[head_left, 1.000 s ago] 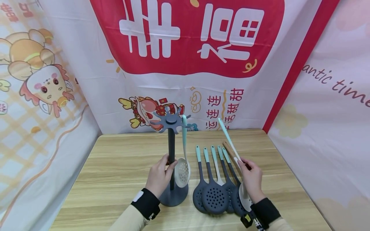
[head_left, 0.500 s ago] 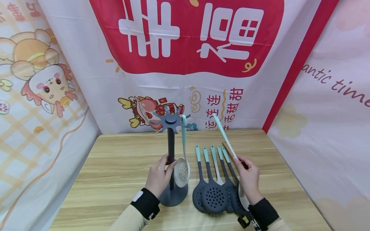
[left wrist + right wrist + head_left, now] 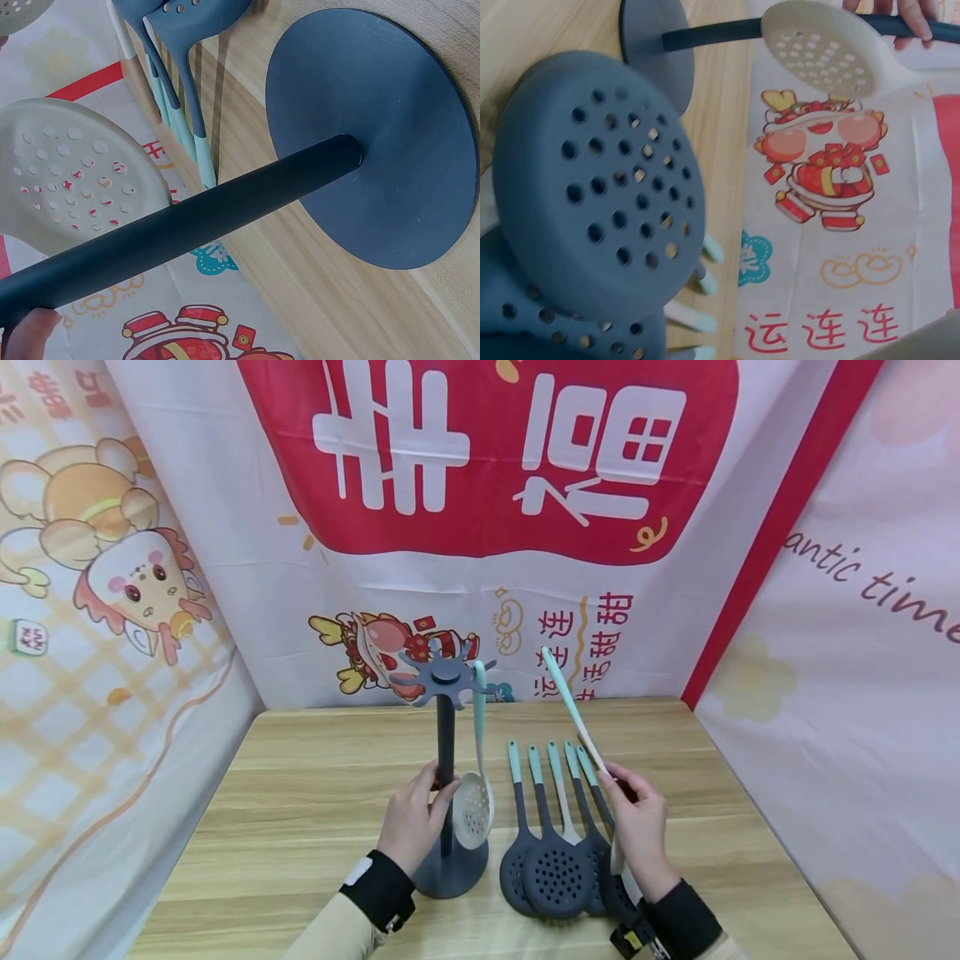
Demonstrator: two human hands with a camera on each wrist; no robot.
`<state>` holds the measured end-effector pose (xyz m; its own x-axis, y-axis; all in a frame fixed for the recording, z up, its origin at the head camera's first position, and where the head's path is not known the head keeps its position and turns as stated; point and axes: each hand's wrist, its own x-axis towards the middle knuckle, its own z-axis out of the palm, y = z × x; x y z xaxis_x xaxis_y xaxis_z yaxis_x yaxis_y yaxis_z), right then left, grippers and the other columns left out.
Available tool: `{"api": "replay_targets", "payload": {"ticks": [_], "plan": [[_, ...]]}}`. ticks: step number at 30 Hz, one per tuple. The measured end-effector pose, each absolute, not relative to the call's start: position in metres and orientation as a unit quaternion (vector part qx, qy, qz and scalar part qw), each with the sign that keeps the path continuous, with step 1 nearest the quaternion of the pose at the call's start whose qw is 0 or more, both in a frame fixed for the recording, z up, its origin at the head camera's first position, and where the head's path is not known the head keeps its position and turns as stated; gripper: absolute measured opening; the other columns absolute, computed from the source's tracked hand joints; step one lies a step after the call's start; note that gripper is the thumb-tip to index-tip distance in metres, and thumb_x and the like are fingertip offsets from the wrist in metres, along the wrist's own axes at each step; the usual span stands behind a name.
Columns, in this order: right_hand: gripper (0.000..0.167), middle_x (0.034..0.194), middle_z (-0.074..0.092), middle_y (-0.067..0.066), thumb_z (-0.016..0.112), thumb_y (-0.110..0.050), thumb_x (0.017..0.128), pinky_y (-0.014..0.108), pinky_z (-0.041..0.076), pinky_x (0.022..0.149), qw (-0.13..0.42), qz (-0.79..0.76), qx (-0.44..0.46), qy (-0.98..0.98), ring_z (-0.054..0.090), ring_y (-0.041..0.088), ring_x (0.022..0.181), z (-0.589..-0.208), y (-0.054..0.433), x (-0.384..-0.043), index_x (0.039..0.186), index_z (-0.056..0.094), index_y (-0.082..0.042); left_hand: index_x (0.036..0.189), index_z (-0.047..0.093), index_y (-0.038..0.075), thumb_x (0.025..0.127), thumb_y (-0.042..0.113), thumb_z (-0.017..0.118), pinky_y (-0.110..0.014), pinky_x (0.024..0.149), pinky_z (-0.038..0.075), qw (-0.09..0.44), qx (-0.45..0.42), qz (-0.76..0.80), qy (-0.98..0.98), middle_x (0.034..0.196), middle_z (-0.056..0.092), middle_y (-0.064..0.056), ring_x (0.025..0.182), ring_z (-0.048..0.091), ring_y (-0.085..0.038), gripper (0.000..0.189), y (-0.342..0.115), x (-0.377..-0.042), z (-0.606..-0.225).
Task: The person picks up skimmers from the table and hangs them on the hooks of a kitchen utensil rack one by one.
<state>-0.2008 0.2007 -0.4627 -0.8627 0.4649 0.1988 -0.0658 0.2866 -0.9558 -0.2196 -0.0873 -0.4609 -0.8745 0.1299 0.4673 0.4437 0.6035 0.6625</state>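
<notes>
My left hand (image 3: 414, 817) grips the post of a dark grey utensil stand (image 3: 446, 731), which stands upright on its round base. From a hook of the stand hangs a white slotted spoon (image 3: 472, 810) with a mint handle, beside my left fingers. My right hand (image 3: 639, 827) holds a second white utensil (image 3: 582, 727) by its shaft. Its mint handle end points up and leftward. Its head is mostly hidden by the hand in the head view; at the left wrist view's upper corner, a white perforated head (image 3: 21, 13) shows beside a fingertip.
Right of the stand lies a row of utensils with mint handles, including a dark slotted turner (image 3: 558, 877) and a white-shafted one (image 3: 561, 785). A wooden handle (image 3: 144, 88) shows at the row's end. Printed cloth (image 3: 420, 577) rises behind the wooden table (image 3: 315, 827).
My right hand has moved left and slightly up with the white utensil, whose handle tip has shifted left toward the stand. The left hand keeps its grip on the post.
</notes>
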Motion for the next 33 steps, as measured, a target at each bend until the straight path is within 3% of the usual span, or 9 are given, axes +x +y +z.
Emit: {"api": "replay_targets", "payload": {"ticks": [10,33], "plan": [[0.023,0.09,0.069,-0.015,0.07,-0.01,0.093,0.013,0.051,0.065,0.236,0.629,-0.095,-0.734,0.061,0.003,0.079,-0.447,0.185,-0.19,0.113,0.072,0.001,0.109,0.061,0.009,0.098,0.021,0.063,-0.034,0.069,0.063,0.179,-0.159,-0.414,-0.878,0.097,0.072,-0.005,0.094,0.073,-0.024,0.017,-0.087,-0.22,-0.463],[0.022,0.097,0.07,-0.001,0.067,-0.002,0.093,0.016,0.056,0.07,0.234,0.69,-0.037,-0.684,0.063,0.008,0.081,-0.438,0.159,-0.162,0.113,0.069,0.007,0.112,0.06,0.008,0.099,0.021,0.061,-0.034,0.07,0.063,0.178,-0.156,-0.416,-0.878,0.099,0.072,-0.006,0.096,0.073,-0.025,0.018,-0.087,-0.218,-0.46]]}}
